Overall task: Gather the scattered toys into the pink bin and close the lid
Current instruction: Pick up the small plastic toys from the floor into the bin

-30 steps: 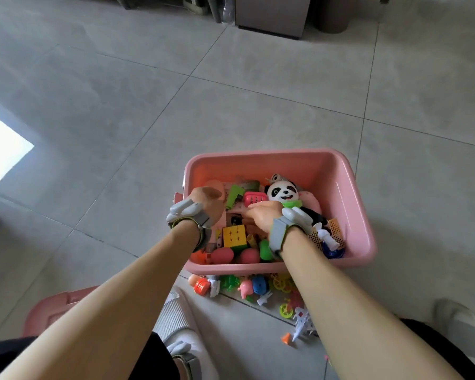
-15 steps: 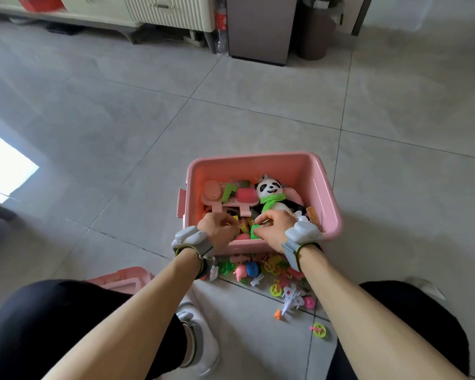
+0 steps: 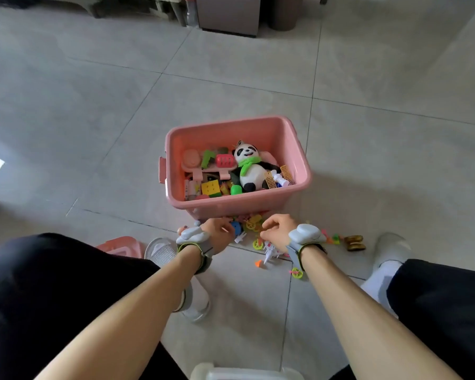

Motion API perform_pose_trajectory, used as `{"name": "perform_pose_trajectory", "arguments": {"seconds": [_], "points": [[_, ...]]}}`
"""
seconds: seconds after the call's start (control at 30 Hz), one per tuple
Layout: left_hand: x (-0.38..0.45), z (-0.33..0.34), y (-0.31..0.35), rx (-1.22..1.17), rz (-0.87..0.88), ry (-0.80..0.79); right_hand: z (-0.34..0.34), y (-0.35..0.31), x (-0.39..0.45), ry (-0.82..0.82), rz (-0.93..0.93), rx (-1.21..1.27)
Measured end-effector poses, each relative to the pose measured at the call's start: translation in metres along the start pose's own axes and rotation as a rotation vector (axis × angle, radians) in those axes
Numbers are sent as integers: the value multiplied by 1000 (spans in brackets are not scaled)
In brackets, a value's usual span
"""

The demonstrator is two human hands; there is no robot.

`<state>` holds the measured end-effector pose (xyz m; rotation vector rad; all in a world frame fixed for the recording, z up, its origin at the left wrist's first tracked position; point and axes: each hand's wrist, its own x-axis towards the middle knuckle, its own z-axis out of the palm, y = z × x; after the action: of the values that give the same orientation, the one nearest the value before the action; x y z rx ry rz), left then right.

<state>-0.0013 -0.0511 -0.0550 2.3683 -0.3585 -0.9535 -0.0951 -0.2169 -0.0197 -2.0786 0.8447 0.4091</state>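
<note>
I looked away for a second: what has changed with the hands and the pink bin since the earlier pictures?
Both hands came out of the pink plastic bin and dropped toward the person, to the small plastic toys scattered on the floor before it. The left hand and right hand now curl over that pile; any grip is unclear. The plush panda stays in the bin, still unlidded.

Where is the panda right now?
In the head view the panda lies inside the pink bin, toward its right half, with a yellow cube to its left and a green egg at its feet.
</note>
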Motion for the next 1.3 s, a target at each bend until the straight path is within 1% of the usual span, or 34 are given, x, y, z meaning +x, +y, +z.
{"name": "perform_pose_trajectory", "arguments": {"seconds": [0.13, 0.2, 0.27, 0.4, 0.47, 0.53, 0.63, 0.73, 0.83, 0.9, 0.97, 1.03, 1.1, 1.17, 1.23, 1.3], "points": [[32, 31, -15, 207, -47, -19, 8, 28, 1, 2, 86, 20], [30, 29, -7, 296, -78, -37, 12, 36, 7, 16, 91, 45], [32, 27, -5, 379, -60, -50, 14, 40, 9, 21, 98, 67], [54, 42, -10, 503, -79, -120, 32, 65, 24, 29, 187, 90], [67, 46, -11, 538, -66, -168, 37, 74, 30, -35, 205, 91], [75, 46, -12, 576, -40, -174, 37, 77, 35, -43, 172, 43], [92, 57, -21, 575, -35, -194, 46, 94, 51, -48, 237, 145], [102, 68, -27, 526, -53, -172, 52, 103, 63, -100, 260, 116], [107, 80, -33, 518, -112, -210, 58, 110, 75, -163, 264, 65], [105, 88, -36, 507, -113, -207, 64, 114, 80, -186, 276, 58], [104, 94, -39, 437, -123, -190, 68, 115, 83, -187, 285, 42], [104, 97, -38, 309, -164, -144, 70, 117, 86, -176, 299, -19], [103, 98, -37, 149, -218, -67, 68, 116, 87, -108, 275, -70], [102, 97, -35, -46, -302, -30, 67, 114, 89, -5, 227, -94], [100, 98, -28, -272, -387, -38, 68, 114, 91, 84, 220, -88], [97, 96, -26, -480, -479, -29, 74, 115, 98, 85, 207, -124]]}}
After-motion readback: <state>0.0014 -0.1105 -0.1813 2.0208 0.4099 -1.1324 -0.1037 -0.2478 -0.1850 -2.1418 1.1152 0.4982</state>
